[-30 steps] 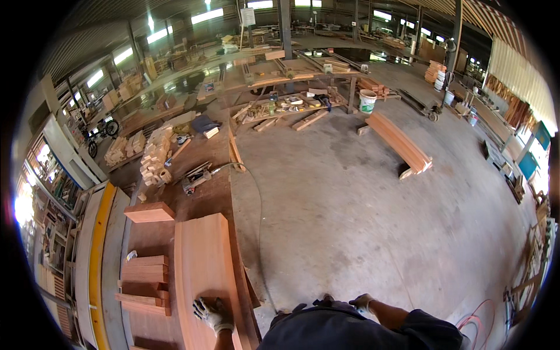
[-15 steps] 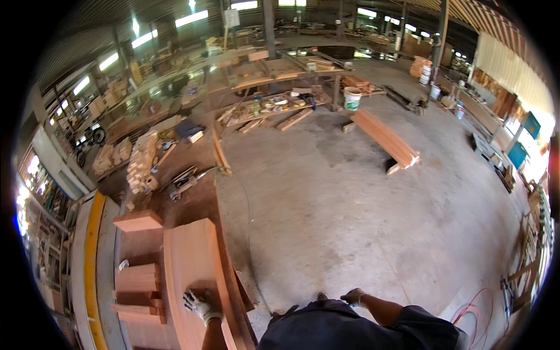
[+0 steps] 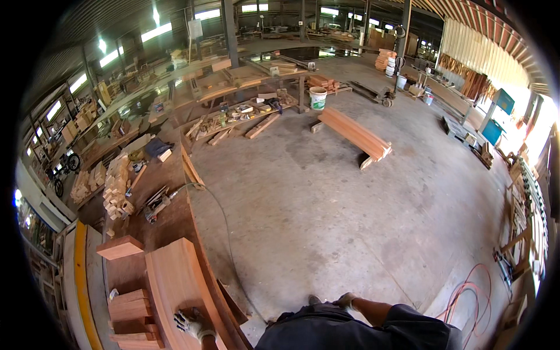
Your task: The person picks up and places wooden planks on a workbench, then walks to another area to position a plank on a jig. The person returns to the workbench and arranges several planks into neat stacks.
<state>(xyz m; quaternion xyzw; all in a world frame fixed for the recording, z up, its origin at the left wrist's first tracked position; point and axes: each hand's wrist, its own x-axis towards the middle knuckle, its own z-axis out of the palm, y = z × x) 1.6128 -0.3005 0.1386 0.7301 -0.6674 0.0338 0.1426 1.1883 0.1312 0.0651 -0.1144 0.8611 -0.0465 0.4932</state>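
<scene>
A wide reddish wooden board [image 3: 175,268] lies on the workbench [image 3: 169,219] at my left. On its near part rests my left hand [image 3: 193,324], in a light glove with dark fingers, spread open and gripping nothing. My right hand [image 3: 345,300], also gloved, hangs low in front of my body with no object visible in it. Its fingers are partly hidden and blurred. Beside the board, to its left, lie a short wooden block [image 3: 120,247] and several stacked wooden pieces [image 3: 129,305].
A hand tool with a hose [image 3: 156,205] and a pile of small wood blocks [image 3: 115,189] lie farther up the bench. Long planks [image 3: 356,135] rest on supports across the floor, near a white bucket [image 3: 317,99]. A red hose [image 3: 466,289] coils at right.
My view has turned right, so the bench and floor items sit farther left in the picture. My left hand still rests on the board; my right hand is nearer my body.
</scene>
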